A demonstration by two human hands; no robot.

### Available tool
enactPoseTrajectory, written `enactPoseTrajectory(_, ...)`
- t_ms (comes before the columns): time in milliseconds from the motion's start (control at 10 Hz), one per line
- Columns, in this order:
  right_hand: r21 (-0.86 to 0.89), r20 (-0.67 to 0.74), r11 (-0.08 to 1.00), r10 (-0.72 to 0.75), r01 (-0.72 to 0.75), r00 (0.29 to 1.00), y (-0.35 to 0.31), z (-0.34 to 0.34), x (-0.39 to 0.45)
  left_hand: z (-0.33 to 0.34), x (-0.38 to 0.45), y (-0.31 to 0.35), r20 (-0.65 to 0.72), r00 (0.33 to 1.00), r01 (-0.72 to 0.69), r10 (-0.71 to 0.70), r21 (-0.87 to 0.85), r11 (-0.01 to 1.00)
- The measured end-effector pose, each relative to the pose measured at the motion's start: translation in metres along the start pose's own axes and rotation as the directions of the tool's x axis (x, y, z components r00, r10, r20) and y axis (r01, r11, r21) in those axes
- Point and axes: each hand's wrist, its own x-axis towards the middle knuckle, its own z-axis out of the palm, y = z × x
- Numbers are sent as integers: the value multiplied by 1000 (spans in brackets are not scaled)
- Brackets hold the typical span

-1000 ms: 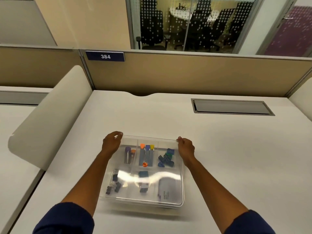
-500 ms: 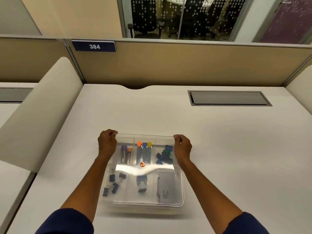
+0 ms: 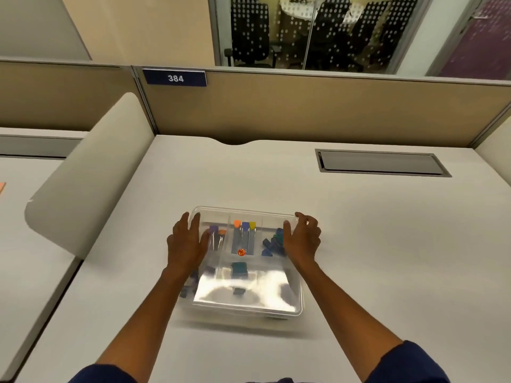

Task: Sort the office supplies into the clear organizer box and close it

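Observation:
The clear organizer box [image 3: 243, 309] lies on the white desk with its clear lid down over it, glare across the near half. Through the lid I see three tubes with orange, blue and yellow caps [image 3: 244, 233], a purple-capped tube [image 3: 213, 235], a small orange ball [image 3: 241, 252], blue clips [image 3: 272, 244], a teal block [image 3: 239, 268] and dark binder clips [image 3: 188, 288]. My left hand [image 3: 185, 244] lies flat on the lid's far left corner, fingers apart. My right hand [image 3: 301, 240] rests on the far right corner, fingers spread over the edge.
A curved white divider [image 3: 91, 172] stands at the desk's left side. A grey cable hatch [image 3: 381, 163] is set into the desk at the far right. A tan partition with a "384" sign [image 3: 174, 78] closes the back.
Both hands have uncurled from gripping the lid's far corners and now lie flatter on top of it. The view has shifted a little.

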Motion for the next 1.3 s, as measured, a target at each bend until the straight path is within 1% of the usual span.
enactPoseTrajectory(100, -95, 82, 990, -95, 102, 992, 8, -1, -30, 2, -28, -2, -38, 999, -33, 36, 92, 995)
enactPoseTrajectory(200, -125, 111, 979, -145, 159, 983, 14, -3, -53, 3, -48, 0, -17, 1000, -21, 24, 130, 991)
enactPoseTrajectory(300, -187, 128, 951, -226, 248, 966, 19, -4, -74, 4, -64, 2, -6, 999, -37, 39, 157, 987)
enactPoseTrajectory(400, -311, 184, 902, -253, 300, 950, 25, -3, -94, 5, -74, 4, -5, 999, -34, 35, 155, 987)
enactPoseTrajectory(500, -375, 199, 860, -289, 345, 936, 28, -4, -113, 8, -82, 7, -7, 1000, -20, 21, 159, 987)
enactPoseTrajectory(700, -397, 190, 822, -363, 409, 912, 31, -1, -126, 14, -90, 8, -30, 1000, 0, 5, 184, 983)
enactPoseTrajectory(800, -394, 201, 815, -375, 425, 905, 31, 1, -127, 15, -91, 9, -38, 999, 15, -8, 171, 985)
enactPoseTrajectory(1000, -358, 208, 840, -355, 408, 912, 27, -3, -128, 15, -91, 10, -31, 999, 24, -18, 186, 982)
enactPoseTrajectory(1200, -348, 255, 830, -363, 435, 896, 25, -8, -125, 12, -88, 11, 1, 1000, 28, -29, 220, 975)
enactPoseTrajectory(1300, -222, 239, 870, -388, 439, 890, 29, -13, -117, 17, -89, 19, -36, 998, 50, -44, 206, 977)
